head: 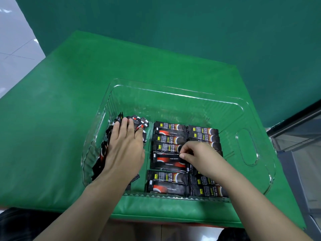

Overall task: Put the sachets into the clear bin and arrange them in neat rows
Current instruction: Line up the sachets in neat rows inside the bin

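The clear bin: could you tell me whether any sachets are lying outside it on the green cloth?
No, every sachet in view lies inside the clear bin, and the green cloth around it shows none.
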{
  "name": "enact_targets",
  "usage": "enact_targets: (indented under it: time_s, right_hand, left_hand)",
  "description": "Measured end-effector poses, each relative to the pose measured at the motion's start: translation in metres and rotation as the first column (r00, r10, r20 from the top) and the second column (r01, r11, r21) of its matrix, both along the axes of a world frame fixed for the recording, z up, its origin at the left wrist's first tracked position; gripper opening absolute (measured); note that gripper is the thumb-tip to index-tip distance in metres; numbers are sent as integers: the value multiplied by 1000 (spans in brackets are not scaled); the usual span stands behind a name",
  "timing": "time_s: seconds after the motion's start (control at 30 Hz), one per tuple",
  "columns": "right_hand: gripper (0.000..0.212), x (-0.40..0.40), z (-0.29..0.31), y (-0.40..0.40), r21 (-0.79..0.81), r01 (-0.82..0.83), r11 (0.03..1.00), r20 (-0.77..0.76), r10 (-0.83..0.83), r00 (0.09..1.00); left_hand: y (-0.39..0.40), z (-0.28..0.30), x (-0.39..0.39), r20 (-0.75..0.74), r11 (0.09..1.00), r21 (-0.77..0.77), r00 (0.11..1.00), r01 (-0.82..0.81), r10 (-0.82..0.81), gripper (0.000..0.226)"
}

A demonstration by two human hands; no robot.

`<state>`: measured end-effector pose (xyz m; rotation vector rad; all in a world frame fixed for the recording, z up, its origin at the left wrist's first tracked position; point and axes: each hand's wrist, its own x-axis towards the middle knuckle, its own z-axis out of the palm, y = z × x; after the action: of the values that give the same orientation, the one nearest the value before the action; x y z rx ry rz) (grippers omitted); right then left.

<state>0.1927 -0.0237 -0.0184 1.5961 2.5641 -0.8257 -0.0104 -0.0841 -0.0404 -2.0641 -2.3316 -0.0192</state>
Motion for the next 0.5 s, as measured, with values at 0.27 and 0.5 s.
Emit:
enact_targets:
  time_s: [0.27, 0.5]
  right_hand:
    - [35, -13, -8, -11, 176, -211, 962, 114, 193, 975]
    - [31, -21, -10, -11, 251, -252, 935, 157, 218, 963]
  left_hand:
    - [0, 0, 1, 4, 1000, -2, 1000, -4, 4, 64]
    - [-1, 0, 1, 24, 1000, 26, 1000, -2, 1, 65]
